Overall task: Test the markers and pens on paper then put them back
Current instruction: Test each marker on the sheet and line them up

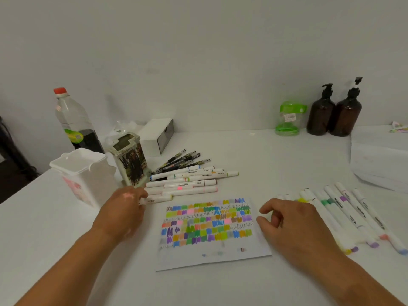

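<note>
A sheet of paper [212, 257] covered with rows of coloured swatches lies in the middle of the white table. Behind it sits a heap of white markers [189, 181] with several black pens [183, 161] at its back. My left hand [123, 210] reaches into the heap's near left end, its fingers closing round a white marker [159, 198]. My right hand [289, 219] hovers at the paper's right edge, fingers loosely curled and holding nothing. A second group of white markers [344, 213] lies to its right. Two holders stand at the left: a white container [81, 168] and a patterned pen pot [130, 160].
A bottle with a red cap [72, 120] and a white box [156, 135] stand behind the holders. A green-lidded jar [288, 120] and two brown pump bottles [335, 115] line the wall. A stack of white paper [377, 157] sits at the right.
</note>
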Available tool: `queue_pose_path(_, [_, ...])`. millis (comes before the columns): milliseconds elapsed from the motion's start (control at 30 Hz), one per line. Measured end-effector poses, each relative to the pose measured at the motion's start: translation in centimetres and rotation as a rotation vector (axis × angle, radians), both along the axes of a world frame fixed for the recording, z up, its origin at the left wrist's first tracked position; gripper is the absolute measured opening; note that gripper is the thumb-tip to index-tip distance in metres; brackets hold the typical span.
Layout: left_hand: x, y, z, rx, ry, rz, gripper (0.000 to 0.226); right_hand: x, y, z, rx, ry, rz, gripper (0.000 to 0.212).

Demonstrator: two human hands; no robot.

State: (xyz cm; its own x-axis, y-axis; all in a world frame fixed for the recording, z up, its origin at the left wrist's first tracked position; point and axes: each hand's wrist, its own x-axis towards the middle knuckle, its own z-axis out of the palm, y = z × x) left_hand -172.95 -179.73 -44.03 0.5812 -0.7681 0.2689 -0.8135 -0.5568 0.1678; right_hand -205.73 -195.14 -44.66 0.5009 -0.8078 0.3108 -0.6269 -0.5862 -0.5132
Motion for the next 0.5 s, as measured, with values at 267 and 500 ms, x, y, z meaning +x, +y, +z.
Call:
queue_pose_path(267, [-0.8,0.4,0.1,0.095,-0.021,-0.07,0.024,-0.3,0.6,0.2,0.002,-0.002,0.083,0.018])
queue_pose_path(500, [-5.1,-1.2,3.6,-0.222,0.574,-0.159,0.007,0.6,1.5,2.5,0.015,-0.018,0.291,0.018])
